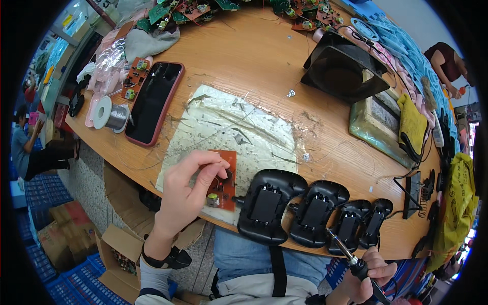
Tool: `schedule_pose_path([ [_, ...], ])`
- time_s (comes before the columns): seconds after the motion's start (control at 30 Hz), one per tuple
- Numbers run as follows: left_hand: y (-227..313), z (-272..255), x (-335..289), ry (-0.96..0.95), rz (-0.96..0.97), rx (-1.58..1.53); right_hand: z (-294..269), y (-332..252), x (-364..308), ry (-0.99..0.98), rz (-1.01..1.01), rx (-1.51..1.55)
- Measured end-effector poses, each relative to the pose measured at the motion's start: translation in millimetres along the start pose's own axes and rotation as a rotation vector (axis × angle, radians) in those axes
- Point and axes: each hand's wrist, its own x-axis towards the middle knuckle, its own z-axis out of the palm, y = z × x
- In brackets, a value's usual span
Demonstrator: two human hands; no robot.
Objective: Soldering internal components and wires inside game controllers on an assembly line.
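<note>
My left hand [189,185] reaches over an orange circuit board [229,198], thumb and forefinger closed on a small black component [226,176] at the board's middle. A pale, squarish part [213,200] sits near the board's lower left. The board lies on a stained whitish sheet [203,119] at the table's near edge. In my right hand [370,277] is a soldering iron [358,265], its tip pointing up and left, over the black game controller shells [267,206]. Several of these shells stand in a row right of the board, backs up.
A phone [155,101], a solder wire spool [112,116] and another orange board [135,76] lie to the left. Circuit boards [193,10] pile up at the far edge. A black fan [345,68], a yellow cloth [410,124] and an iron stand [414,195] occupy the right.
</note>
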Motion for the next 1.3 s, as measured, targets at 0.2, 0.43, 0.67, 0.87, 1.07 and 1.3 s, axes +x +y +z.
schedule_pose_path([
  [0.2,-3.2,12.6,-1.4,-0.175,0.327,0.39,8.4,6.6,5.3,-0.06,0.001,0.006],
  [0.43,-5.1,23.0,-16.6,-0.151,0.348,0.409,14.9,13.6,3.7,0.091,0.047,-0.123],
  [0.67,-2.1,16.6,-11.7,-0.162,0.169,0.222,26.1,20.0,7.5,0.115,0.115,-0.085],
  [0.87,-1.5,18.8,-7.5,-0.169,0.176,0.249,52.8,22.1,14.0,0.129,0.283,-0.057],
  [1.07,-3.6,29.4,-7.8,-0.088,0.247,0.364,63.0,30.3,16.2,0.11,0.314,-0.082],
  [1.3,-3.0,34.1,-10.2,-0.058,0.346,0.486,62.8,34.0,16.1,0.039,0.296,-0.156],
])
